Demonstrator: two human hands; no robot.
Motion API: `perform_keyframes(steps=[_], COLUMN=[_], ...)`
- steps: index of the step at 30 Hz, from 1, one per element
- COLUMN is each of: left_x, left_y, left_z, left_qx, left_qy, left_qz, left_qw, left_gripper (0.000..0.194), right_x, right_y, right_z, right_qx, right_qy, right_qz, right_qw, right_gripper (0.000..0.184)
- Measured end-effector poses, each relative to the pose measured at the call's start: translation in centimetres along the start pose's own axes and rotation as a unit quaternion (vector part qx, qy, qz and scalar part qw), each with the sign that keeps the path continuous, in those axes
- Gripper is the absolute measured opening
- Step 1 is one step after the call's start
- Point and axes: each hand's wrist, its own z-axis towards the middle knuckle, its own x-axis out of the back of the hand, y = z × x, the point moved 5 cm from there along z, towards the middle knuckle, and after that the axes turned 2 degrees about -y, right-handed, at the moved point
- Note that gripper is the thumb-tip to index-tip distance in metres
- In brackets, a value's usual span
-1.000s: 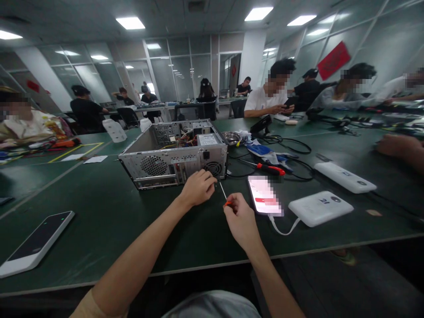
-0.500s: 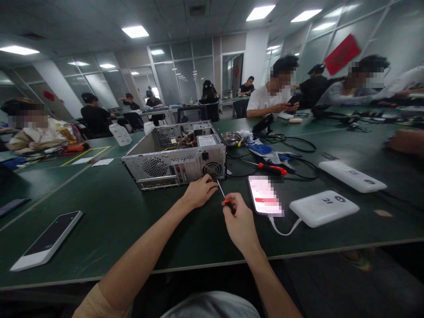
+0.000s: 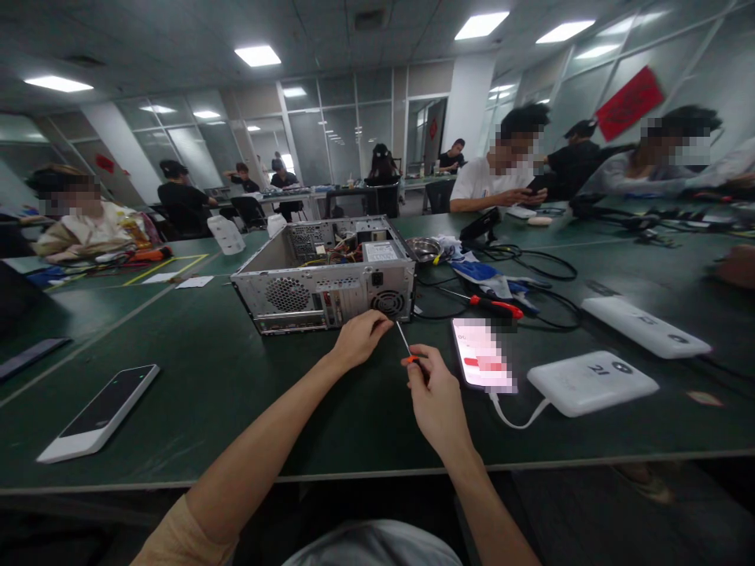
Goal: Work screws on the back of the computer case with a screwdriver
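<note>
An open grey computer case [image 3: 322,279] lies on the green table [image 3: 236,401] in front of me, its rear panel facing me. My right hand [image 3: 433,393] is closed round a small screwdriver [image 3: 406,346] with an orange handle. The shaft points up and left at the lower right corner of the rear panel, by the round fan grille. My left hand [image 3: 359,338] rests with curled fingers against that same corner, fingertips pinched near the screwdriver's tip. What those fingertips hold, if anything, is too small to make out.
A lit phone [image 3: 484,355] lies right of my hands, cabled to a white power bank [image 3: 591,382]. Behind them are a red-handled screwdriver [image 3: 495,306], blue gloves, black cables and a metal bowl [image 3: 425,248]. A dark phone on a white base [image 3: 97,410] lies at left. Several people sit around the tables.
The view has shifted a little, so everything sits slightly further right. Both hands stay at the case's rear corner, with the screwdriver still aimed at it.
</note>
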Motion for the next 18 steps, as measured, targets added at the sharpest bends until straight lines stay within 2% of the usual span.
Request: perform_keyframes(steps=[2, 4, 6, 8, 10, 12, 15, 18], left_x=[0.2, 0.3, 0.2, -0.2, -0.5, -0.5, -0.3, 0.5], left_y=[-0.8, -1.7, -2.4, -2.7, -2.5, -2.3, -2.3, -2.9], left_z=[0.2, 0.3, 0.3, 0.2, 0.0, -0.1, -0.1, 0.0], left_qx=[0.045, 0.102, 0.167, 0.214, 0.225, 0.214, 0.21, 0.215], left_qy=[0.033, 0.059, 0.056, 0.013, -0.033, -0.063, -0.091, -0.099], left_qz=[-0.09, -0.187, -0.294, -0.392, -0.463, -0.503, -0.535, -0.545], left_qw=[0.994, 0.975, 0.939, 0.895, 0.857, 0.835, 0.814, 0.804], left_gripper=[0.026, 0.031, 0.035, 0.039, 0.041, 0.043, 0.043, 0.039], right_x=[0.0, 0.0, -0.1, -0.1, -0.2, -0.2, -0.3, -0.4], right_y=[-0.2, -0.4, -0.5, -0.5, -0.5, -0.6, -0.5, -0.6], right_z=[-0.1, -0.1, -0.1, -0.1, -0.1, -0.1, -0.1, -0.1], right_qx=[0.0, -0.002, -0.003, -0.002, 0.005, 0.012, 0.013, 0.015], right_qy=[-0.005, -0.009, -0.015, -0.021, -0.023, -0.026, -0.032, -0.031], right_qz=[-0.003, -0.009, -0.015, -0.02, -0.027, -0.035, -0.04, -0.047], right_qw=[1.0, 1.0, 1.0, 1.0, 0.999, 0.999, 0.999, 0.998], right_gripper=[0.025, 0.024, 0.023, 0.024, 0.024, 0.025, 0.025, 0.026])
